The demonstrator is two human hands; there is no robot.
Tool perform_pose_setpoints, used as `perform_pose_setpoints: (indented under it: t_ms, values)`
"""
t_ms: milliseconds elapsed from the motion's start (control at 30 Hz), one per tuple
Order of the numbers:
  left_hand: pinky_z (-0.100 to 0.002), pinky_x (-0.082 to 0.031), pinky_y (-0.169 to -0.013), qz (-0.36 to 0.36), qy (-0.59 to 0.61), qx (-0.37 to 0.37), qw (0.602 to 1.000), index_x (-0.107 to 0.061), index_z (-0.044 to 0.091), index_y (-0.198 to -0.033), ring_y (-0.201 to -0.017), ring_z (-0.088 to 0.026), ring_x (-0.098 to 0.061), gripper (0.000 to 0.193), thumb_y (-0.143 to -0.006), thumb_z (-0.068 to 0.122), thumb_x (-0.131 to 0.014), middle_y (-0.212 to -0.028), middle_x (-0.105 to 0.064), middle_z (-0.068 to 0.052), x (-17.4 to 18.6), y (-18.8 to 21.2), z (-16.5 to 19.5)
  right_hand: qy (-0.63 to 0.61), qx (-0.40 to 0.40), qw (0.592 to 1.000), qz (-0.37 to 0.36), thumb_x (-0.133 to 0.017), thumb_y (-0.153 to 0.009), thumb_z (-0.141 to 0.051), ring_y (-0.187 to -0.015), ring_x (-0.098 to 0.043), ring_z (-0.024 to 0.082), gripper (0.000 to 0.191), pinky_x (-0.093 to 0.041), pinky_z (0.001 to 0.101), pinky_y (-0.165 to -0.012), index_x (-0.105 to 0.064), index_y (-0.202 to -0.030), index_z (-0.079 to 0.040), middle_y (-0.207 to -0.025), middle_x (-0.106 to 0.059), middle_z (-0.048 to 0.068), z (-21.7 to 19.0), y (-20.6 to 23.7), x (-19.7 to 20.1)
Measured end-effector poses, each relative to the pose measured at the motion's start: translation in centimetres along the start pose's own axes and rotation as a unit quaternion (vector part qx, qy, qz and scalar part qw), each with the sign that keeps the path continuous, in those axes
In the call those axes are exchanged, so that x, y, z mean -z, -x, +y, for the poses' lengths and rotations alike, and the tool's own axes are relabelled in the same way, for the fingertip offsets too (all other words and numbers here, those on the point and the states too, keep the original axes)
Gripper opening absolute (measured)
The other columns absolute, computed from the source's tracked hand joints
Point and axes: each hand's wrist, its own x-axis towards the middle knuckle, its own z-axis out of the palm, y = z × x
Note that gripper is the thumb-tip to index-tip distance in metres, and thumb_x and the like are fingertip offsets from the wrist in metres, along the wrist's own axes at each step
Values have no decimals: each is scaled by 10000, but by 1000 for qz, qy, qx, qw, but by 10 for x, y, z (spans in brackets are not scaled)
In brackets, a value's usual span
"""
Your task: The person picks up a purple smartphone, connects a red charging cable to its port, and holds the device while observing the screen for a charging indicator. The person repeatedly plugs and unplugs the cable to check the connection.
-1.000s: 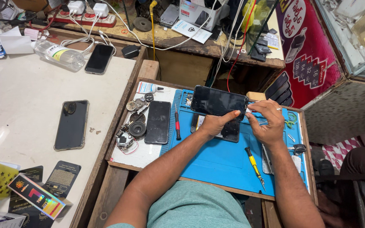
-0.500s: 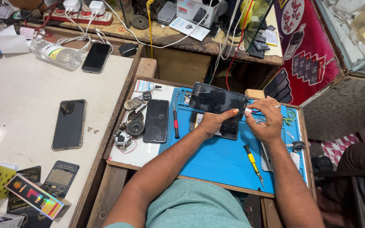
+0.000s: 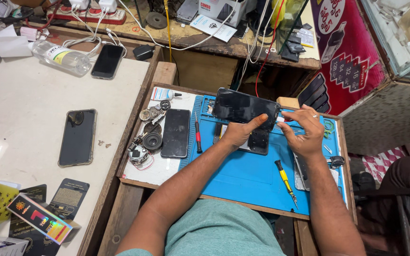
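Both hands grip a dark phone [image 3: 243, 108] over the blue mat [image 3: 243, 175]: left hand [image 3: 241, 133] underneath, right hand [image 3: 304, 130] at its end

We held black phone screen [image 3: 244, 108] tilted above blue mat [image 3: 243, 175]: left hand [image 3: 241, 133] gripped lower edge, thumb pressed on glass; right hand [image 3: 303, 130] pinched right end. Yellow-handled screwdriver [image 3: 285, 182] lay on mat nearby.

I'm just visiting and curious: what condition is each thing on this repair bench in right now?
Phone screen: dark, lifted at an angle, held by both hands.
Left hand: thumb pressed on the screen.
Right hand: pinching the screen's right edge.
Phone body: lying under the screen.
Yellow screwdriver: lying untouched on the blue mat.
Red screwdriver: lying untouched.
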Motion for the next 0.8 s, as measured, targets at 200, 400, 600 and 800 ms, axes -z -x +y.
perform_pose_setpoints:
  t_ms: [200,400,600,800]
  values:
    - [-274,-601,-842,-5,27,-21,999,-708,53,-1081,-967,-132,-702,307,-875,246,-830,-1054,-726,-54,0,-1,2,-29,1,1000,11,-840,-904,-245,-899,-713,189,176,-485,467,-1098,-758,-963,-100,-893,-747,42,3,3,-6]
    - [-269,-587,-816,-28,33,-45,998,-715,44,-1100,-936,-115,-684,281,-885,182,-833,-1054,-723,-45,0,-2,2,-48,-1,999,18,-841,-899,-199,-906,-705,203,158,-492,461,-1084,-749,-966,-89,-901,-737,54,3,5,-8]
    - [-264,-589,-818,-31,39,-36,998,-711,54,-1106,-934,-102,-682,275,-876,150,-828,-1056,-723,-24,0,-2,0,-54,-2,998,19,-841,-890,-197,-908,-702,203,160,-479,474,-1105,-746,-963,-91,-890,-734,46,0,5,-8]
    - [-256,-571,-819,-28,13,-52,998,-706,45,-1105,-939,-90,-671,282,-898,200,-818,-1055,-719,-17,-2,0,1,-9,8,1000,6,-846,-887,-212,-919,-709,190,165,-475,471,-1108,-749,-968,-105,-907,-742,32,-3,1,-4]
